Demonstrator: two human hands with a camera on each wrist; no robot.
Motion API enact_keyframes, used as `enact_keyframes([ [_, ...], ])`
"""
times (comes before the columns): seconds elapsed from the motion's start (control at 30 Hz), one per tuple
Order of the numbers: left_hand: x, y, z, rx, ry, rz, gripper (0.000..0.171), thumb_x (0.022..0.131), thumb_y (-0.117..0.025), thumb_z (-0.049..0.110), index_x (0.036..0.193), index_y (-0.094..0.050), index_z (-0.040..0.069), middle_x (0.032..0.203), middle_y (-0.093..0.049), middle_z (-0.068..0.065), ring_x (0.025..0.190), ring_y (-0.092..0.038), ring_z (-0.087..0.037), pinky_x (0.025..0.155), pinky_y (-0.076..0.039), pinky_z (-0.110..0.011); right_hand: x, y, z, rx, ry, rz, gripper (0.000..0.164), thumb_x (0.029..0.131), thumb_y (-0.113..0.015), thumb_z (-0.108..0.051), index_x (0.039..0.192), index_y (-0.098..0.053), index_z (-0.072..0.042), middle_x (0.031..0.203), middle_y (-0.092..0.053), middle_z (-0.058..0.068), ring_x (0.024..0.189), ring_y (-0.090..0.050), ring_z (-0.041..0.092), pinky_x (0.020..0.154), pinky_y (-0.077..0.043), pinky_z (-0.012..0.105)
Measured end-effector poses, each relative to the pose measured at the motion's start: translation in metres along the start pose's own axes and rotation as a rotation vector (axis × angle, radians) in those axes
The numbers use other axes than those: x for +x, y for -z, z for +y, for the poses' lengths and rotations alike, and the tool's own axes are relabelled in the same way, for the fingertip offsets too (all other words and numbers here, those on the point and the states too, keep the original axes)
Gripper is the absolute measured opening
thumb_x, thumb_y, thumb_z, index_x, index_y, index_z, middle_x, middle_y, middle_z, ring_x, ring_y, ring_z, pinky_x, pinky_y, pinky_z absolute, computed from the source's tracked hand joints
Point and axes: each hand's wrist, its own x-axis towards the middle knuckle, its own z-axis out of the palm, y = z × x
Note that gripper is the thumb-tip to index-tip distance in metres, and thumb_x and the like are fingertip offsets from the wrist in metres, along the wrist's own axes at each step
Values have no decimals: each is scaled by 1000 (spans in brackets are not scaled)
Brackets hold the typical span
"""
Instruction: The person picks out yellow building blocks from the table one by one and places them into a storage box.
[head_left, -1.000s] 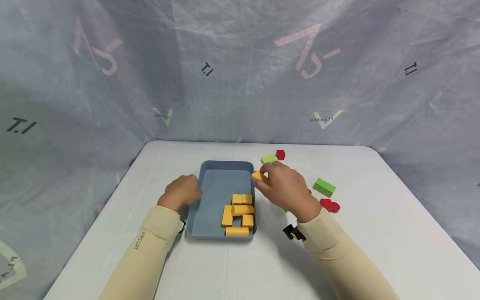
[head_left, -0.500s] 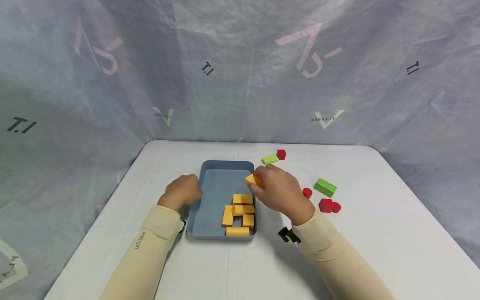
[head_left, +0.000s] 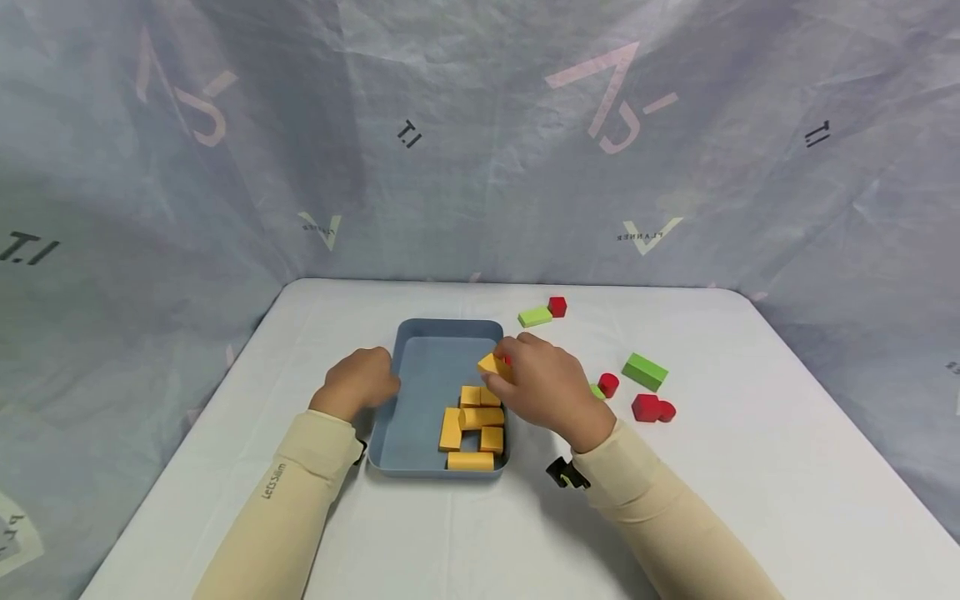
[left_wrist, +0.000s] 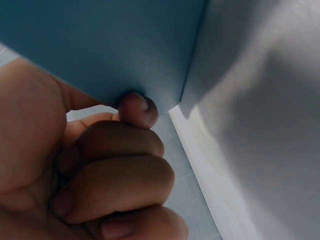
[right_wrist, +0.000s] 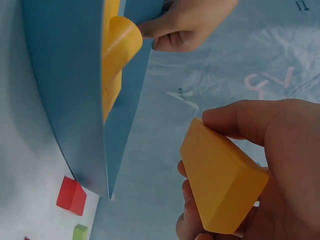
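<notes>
A blue-grey tray (head_left: 427,367) lies on the table with several yellow blocks at its right front, among them a yellow cylinder (head_left: 482,418). At the tray's left rim, my left hand (head_left: 356,383) pinches the wall, its index fingertip (left_wrist: 138,111) curled against the outside and the other fingers folded. My right hand (head_left: 543,387) holds another yellow block (right_wrist: 220,180) between thumb and fingers, over the tray's right rim. In the right wrist view this block has a slanted side and is above the tray's level.
On the white table (head_left: 720,492), right of the tray, are a green block (head_left: 645,372), a red cylinder (head_left: 608,385) and a red block (head_left: 646,408). A light green block (head_left: 535,317) and a red block (head_left: 557,307) lie farther back. A grey cloth (head_left: 480,142) hangs behind.
My right hand has moved left and slightly toward me, bringing the yellow block from beside the tray to over its right rim. My left hand has stayed at the left rim.
</notes>
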Motion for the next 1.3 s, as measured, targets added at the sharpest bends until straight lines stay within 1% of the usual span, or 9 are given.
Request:
enact_keyframes([
  [0.17,2,-1,-2,3,1,2,16,84,-50,13,69,-56,11,62,-51,-6,53,-49,-21,43,-38,-35,0,-4,-2,-17,19,5,36,85,-60,-49,105,-65,-19,88,-56,-8,61,-46,6,50,-43,27],
  [0.3,1,-1,-3,-2,3,0,16,84,-51,13,69,-56,11,63,-51,-6,53,-49,-21,43,-38,-34,0,-7,-4,-30,33,-5,36,86,-60,-49,105,-66,-19,93,-59,-8,61,-45,5,48,-42,26],
  [0.43,0,-1,-3,-8,-1,4,16,83,-51,12,68,-56,11,62,-51,-6,53,-48,-21,42,-38,-34,1,-10,-6,-51,42,-13,35,86,-59,-50,104,-67,-20,89,-59,-9,60,-45,5,46,-41,26],
  [0.53,1,-1,-3,-8,-3,6,16,83,-50,12,68,-55,11,61,-51,-6,52,-48,-20,42,-38,-34,1,-11,-7,-54,44,-21,35,86,-60,-48,104,-67,-19,87,-59,-9,62,-45,4,49,-42,25],
  [0.7,1,-1,-3,-13,-8,8,15,83,-51,12,68,-56,11,61,-51,-6,52,-48,-20,42,-38,-34,0,-14,-10,-44,43,-58,32,85,-60,-42,106,-66,-18,85,-57,-9,64,-46,5,48,-42,25],
  [0.8,0,-1,-3,-17,-8,10,15,82,-52,12,68,-56,11,61,-52,-6,52,-49,-21,42,-38,-34,0,-17,-13,-36,46,-73,34,84,-60,-40,109,-65,-17,87,-58,-8,64,-46,6,48,-42,24],
  [0.97,0,-1,-2,-8,-5,3,15,83,-52,12,68,-56,11,61,-52,-6,52,-49,-21,42,-38,-34,0,-22,-16,37,47,-92,42,84,-65,-39,115,-61,-11,89,-59,-5,64,-48,7,49,-44,23],
  [1.13,1,0,-2,-1,-3,-6,16,83,-51,12,68,-56,11,61,-51,-6,53,-48,-21,42,-37,-34,-1,-26,-17,85,41,-116,41,83,-67,-38,113,-59,-10,85,-56,-6,63,-48,7,49,-45,23],
  [1.3,1,-1,-2,-3,-2,-2,14,83,-51,13,70,-57,11,62,-51,-6,53,-49,-21,43,-38,-34,-1,-28,-17,75,49,-114,40,83,-66,-38,111,-58,-11,80,-54,-7,60,-48,7,46,-44,23],
])
